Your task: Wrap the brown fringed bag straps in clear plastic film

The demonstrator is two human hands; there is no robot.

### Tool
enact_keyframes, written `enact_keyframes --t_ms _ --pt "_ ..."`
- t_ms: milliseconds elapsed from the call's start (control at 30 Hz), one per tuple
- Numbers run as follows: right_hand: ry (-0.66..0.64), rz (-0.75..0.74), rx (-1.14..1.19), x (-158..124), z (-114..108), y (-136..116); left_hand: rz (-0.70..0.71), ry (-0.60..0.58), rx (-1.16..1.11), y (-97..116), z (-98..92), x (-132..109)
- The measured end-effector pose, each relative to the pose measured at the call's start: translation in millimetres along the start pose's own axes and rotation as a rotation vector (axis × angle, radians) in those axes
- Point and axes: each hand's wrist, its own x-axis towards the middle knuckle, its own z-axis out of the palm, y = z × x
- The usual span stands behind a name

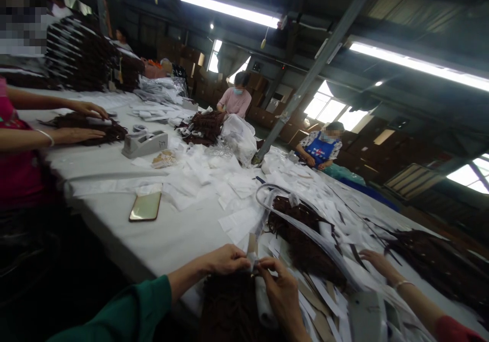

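My left hand [225,259], in a green sleeve, and my right hand [280,286] meet at the near table edge. Both pinch a small white strip of paper or tape [252,259] at the top of a dark brown bundle of hair [229,306] that lies under them. A strip of clear tape [267,204] curves up from there over another brown hair bundle [301,240].
A phone [145,206] and a grey tape dispenser [144,143] lie on the white table [126,225], among many white paper slips [237,184]. A co-worker's hand [376,261] reaches in at right; another person's hands [82,123] press brown hair at left. Two people work across the table.
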Motion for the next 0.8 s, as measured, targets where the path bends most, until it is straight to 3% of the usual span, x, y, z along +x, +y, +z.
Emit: enact_keyframes --t_ms 267,467,633,800 --pt "0.009 -0.013 -0.019 0 5 -2 -0.007 0.020 0.007 -4 2.9 5" --pt "0.023 0.126 0.120 2 13 12 -0.006 0.024 -0.004 -3 2.5 3" --pt "0.052 -0.009 0.153 0 14 11 0.009 0.003 -0.042 -3 3.1 4" --pt "0.079 -0.010 0.120 -3 14 9 0.007 -0.029 -0.078 -7 -1.1 4"
